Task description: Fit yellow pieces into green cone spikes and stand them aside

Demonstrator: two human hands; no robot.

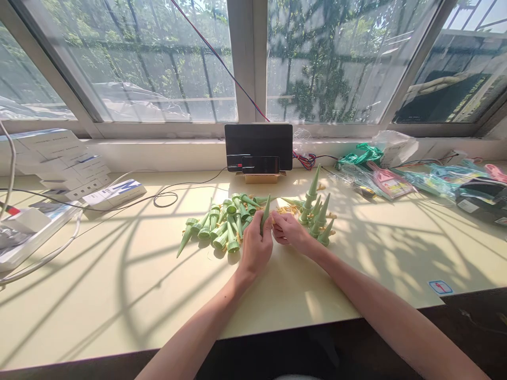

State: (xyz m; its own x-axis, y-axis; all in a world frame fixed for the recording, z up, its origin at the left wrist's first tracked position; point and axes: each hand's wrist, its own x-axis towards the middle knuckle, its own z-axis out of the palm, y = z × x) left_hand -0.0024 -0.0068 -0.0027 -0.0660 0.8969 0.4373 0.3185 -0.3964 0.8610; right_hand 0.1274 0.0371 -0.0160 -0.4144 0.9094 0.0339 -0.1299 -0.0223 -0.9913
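Note:
A green plastic watering spike (265, 213) points upward in my left hand (255, 245), whose fingers are wrapped round it. Against its side, my right hand (291, 232) pinches a small yellow piece (273, 219), mostly hidden by the fingertips. To the left lies a heap of loose green spikes (232, 241), tips pointing various ways. Behind my right hand are several small yellow valve-like pieces (291, 209). Right of it, a group of spikes with yellow side pieces (313, 186) stands tip up.
A black tablet (258, 138) with a phone (260, 165) before it stands by the window. White boxes (114, 194) and cables (166, 196) occupy the left. Plastic-wrapped packages (390, 179) lie at the back right. A small sticker (440, 287) marks the front right edge.

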